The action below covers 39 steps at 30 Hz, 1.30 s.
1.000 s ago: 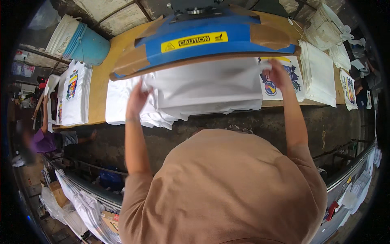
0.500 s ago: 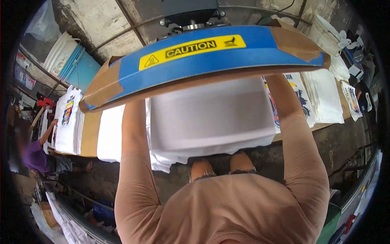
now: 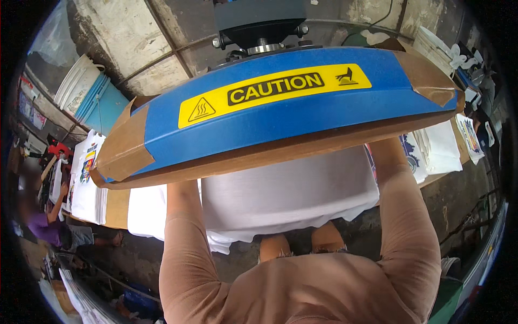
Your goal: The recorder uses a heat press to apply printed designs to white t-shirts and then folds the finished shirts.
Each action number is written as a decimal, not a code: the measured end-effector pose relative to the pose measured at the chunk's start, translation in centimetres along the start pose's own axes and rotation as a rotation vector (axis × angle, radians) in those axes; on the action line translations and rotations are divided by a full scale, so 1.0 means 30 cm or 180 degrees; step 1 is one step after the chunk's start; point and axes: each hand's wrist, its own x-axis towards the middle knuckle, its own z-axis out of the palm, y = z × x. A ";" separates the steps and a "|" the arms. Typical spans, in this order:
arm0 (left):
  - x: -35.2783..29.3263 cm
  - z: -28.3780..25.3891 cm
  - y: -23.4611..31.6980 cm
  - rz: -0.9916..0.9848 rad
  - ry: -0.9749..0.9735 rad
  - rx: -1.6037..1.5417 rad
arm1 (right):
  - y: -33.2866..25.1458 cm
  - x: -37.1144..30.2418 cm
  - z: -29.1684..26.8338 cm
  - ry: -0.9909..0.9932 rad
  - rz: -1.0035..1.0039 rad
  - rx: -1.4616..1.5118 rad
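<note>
Stained wall point(image 3: 121, 35) rises far behind the blue press point(image 3: 270, 125) hiding my hands; I can't tell openness or hold; brushing it could burn.

Got a blue bucket point(image 3: 106, 109), 1 white bucket point(image 3: 74, 82) just beside it, some clear plastic point(image 3: 56, 43) past it, 1 purple-shirted person point(image 3: 45, 229) left of it.

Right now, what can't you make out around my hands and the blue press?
All in the head view:
Both hands: hidden behind the blue press; only forearms show.
Far edge of the white cloth: covered by the press.
Full print on the right-hand cloth: blocked by press and right forearm.
What the black mount joins above: cut off by the top edge.
</note>
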 end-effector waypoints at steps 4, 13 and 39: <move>-0.134 0.008 -0.003 -0.0288 -0.0047 -0.0083 | -0.052 -0.273 -0.062 -0.0011 0.0122 -0.0143; -0.892 0.179 0.058 -0.1220 -0.0677 -0.0030 | -0.185 -1.143 -0.094 -0.0160 0.2168 0.0002; -1.652 0.402 -0.641 -0.1234 0.1624 0.1101 | -0.121 -0.075 0.131 -0.1295 -0.0693 -0.3629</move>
